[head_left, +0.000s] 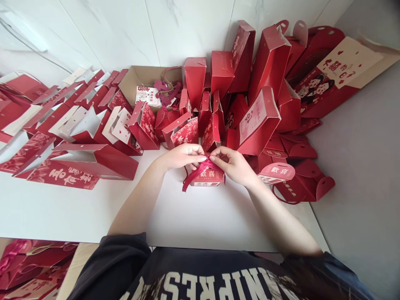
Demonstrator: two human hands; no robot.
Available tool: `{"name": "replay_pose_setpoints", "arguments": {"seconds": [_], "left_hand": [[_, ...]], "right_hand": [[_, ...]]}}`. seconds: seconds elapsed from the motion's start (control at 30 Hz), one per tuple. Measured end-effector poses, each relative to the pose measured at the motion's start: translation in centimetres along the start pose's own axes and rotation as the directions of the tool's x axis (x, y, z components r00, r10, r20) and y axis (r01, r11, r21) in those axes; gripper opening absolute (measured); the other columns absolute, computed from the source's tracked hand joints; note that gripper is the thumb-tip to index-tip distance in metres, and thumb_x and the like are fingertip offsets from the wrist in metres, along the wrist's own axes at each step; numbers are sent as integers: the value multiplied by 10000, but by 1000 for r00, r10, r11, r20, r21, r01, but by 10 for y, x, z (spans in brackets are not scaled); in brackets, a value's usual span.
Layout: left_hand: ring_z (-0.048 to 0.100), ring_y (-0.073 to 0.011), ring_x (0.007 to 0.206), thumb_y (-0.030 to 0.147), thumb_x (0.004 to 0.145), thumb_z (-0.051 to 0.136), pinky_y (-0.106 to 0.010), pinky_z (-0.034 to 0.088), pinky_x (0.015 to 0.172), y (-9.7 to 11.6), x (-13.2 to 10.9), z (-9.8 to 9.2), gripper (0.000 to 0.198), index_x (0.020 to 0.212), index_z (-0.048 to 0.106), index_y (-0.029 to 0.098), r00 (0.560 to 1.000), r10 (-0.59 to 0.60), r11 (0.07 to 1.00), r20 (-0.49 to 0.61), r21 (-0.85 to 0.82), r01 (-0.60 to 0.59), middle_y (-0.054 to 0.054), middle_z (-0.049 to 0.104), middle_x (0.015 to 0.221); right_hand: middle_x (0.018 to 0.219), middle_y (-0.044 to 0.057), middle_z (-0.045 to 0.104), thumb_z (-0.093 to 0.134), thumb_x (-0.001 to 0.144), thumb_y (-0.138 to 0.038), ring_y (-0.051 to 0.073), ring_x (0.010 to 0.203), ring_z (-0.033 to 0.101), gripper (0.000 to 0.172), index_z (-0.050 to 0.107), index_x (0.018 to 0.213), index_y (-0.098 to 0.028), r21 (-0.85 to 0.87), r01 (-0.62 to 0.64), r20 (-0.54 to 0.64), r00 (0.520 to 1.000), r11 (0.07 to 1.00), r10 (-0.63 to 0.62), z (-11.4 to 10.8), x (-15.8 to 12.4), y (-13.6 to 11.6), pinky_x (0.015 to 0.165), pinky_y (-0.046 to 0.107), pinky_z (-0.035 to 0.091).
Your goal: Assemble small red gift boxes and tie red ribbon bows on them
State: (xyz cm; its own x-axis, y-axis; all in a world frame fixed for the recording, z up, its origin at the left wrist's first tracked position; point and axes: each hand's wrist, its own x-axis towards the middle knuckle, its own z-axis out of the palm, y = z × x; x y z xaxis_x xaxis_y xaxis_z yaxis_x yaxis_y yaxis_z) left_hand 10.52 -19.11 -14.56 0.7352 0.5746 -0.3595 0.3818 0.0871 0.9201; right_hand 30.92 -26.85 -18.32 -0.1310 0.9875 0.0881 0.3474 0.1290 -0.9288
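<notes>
On the white table in front of me stands a small red gift box (206, 177) with pale Chinese characters on its face. A dark pink ribbon (189, 178) lies across its top, one tail hanging down at the box's left side. My left hand (189, 155) pinches the ribbon at the top of the box between thumb and fingertips. Just to the right, my right hand (227, 161) also pinches the ribbon, thumb and index finger close to the left fingertips. The exact shape of the knot or loop between them is partly hidden by the fingers.
Rows of open red paper bags (103, 160) stand to the left. Behind my hands is a cardboard box (133, 79) with cards and ribbon pieces. Tall red boxes (259, 121) crowd the right, by the grey wall (359, 166). Packed boxes (34, 262) lie below the table's left edge.
</notes>
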Motion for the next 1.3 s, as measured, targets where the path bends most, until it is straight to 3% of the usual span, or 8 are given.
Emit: {"name": "replay_pose_setpoints", "arguments": {"seconds": [0.17,0.57,0.8,1.03,1.3], "left_hand": [[634,-115,708,402,863,668,-274,534,696,-1,0,-2,258,836,601,155,999,27,1000,21,2,-27,0,636,800],[639,-121,744,238,820,700,-292,498,730,-7,1,-6,206,945,555,163,995,40,998,95,47,-45,-34,707,902],[670,-143,801,186,799,702,-301,512,749,-9,3,-5,265,1031,579,147,997,11,1000,79,24,-13,-64,718,962],[683,-153,773,114,758,692,-281,509,711,-6,1,-2,339,1077,579,137,999,6,999,45,43,-8,-55,727,913],[687,-167,777,298,794,749,-288,515,717,-6,-2,-2,342,1071,601,161,995,87,988,53,126,-93,-46,731,883]], "right_hand": [[853,18,595,705,860,-337,147,701,515,143,648,906,-214,-41,112,-24,993,993,-113,1,-1,-2,622,285,428],[869,23,671,692,867,-300,152,721,564,122,730,933,-205,-42,32,1,999,999,-32,2,0,-1,686,305,442],[876,15,662,666,899,-271,162,788,608,84,729,912,-216,-60,105,28,994,993,-103,2,-1,-3,751,303,451],[868,16,654,650,906,-236,154,745,575,61,707,888,-223,-122,141,-2,990,982,-142,11,-2,-4,683,286,438],[807,-10,635,647,879,-209,136,681,548,16,645,876,-224,-148,130,-35,990,980,-137,14,-3,-3,638,268,433]]}}
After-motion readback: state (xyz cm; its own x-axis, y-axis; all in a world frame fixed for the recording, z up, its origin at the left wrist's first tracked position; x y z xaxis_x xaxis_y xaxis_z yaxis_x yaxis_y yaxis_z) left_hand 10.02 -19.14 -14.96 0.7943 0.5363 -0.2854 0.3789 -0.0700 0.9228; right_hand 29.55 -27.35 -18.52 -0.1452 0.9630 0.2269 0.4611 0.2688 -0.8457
